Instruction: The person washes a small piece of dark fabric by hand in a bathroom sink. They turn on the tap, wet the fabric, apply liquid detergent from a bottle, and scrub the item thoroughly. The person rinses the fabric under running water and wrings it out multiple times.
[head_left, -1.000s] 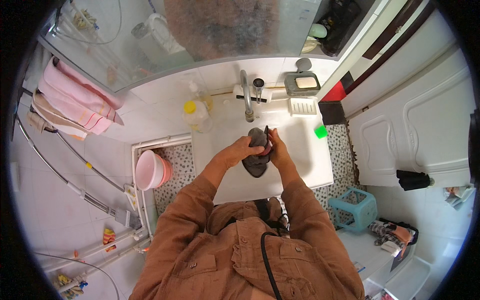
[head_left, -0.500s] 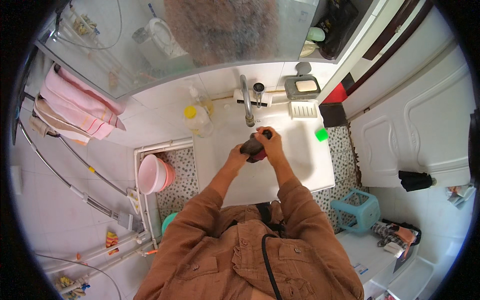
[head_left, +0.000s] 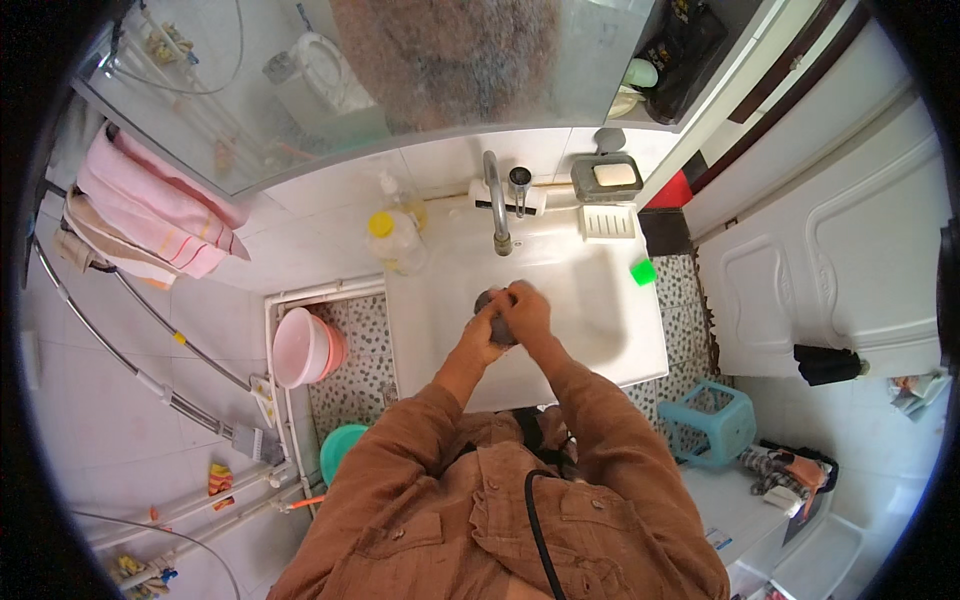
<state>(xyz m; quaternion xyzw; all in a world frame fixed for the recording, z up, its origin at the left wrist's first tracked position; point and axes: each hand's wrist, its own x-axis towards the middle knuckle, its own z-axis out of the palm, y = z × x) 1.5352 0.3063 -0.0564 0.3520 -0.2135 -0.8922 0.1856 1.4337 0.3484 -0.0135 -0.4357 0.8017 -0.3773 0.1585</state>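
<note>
Over the white washbasin, my two hands are pressed together around a small dark grey cloth bundle. My left hand is closed on its left side, and my right hand wraps it from the right, fingers overlapping the left ones. Most of the bundle is hidden by the fingers, so whether it is a sock or another small piece cannot be made out. Just beyond my hands hangs the curved metal faucet; no stream of water shows below it.
On the basin's left stand a yellow-capped bottle and a pump bottle. At the right are a soap box, a white ridged dish and a green block. A pink bucket and blue stool stand on the floor.
Both hands have come closer together and a little nearer to me, squeezing the cloth bundle. Its dark red part, seen before, is now covered.
</note>
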